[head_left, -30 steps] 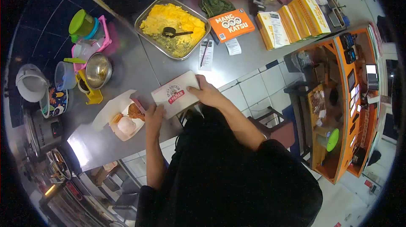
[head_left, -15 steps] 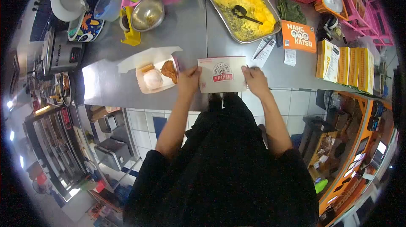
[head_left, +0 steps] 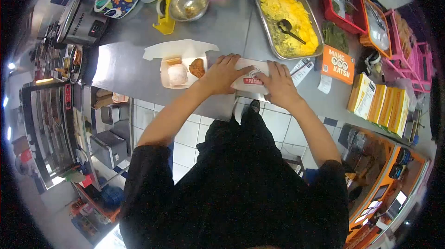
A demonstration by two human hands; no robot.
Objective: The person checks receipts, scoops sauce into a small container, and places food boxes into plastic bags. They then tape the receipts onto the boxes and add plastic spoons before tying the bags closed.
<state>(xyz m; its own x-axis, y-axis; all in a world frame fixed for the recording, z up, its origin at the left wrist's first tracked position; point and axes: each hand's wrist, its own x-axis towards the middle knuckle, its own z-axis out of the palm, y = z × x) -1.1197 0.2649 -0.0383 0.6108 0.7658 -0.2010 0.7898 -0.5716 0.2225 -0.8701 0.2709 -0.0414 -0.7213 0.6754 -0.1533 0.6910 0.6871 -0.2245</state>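
A closed cardboard food box [head_left: 251, 83] with a printed chicken logo lies at the counter's front edge. My left hand [head_left: 223, 73] grips its left side, fingers toward the far edge and thumb across the lid. On the right side my right hand [head_left: 281, 84] holds it the same way, thumb also on top. Left of these hands stands an open food box [head_left: 167, 78], its lid folded back. Inside are a wrapped, pale rounded mound [head_left: 177, 74], a piece of fried chicken [head_left: 197, 67] and a small tan item [head_left: 174, 60].
A metal tray [head_left: 267, 31] of yellow food holds a black spoon [head_left: 290, 31]. A steel bowl [head_left: 189, 4] and yellow tape dispenser [head_left: 164, 22] stand back left. An orange box [head_left: 337, 65], receipts [head_left: 303, 73], yellow cartons [head_left: 371, 100] and a red basket [head_left: 357, 22] lie right.
My hands have moved from the box's side edges to over its lid, covering part of the logo. The camera view has shifted, so the counter things appear displaced.
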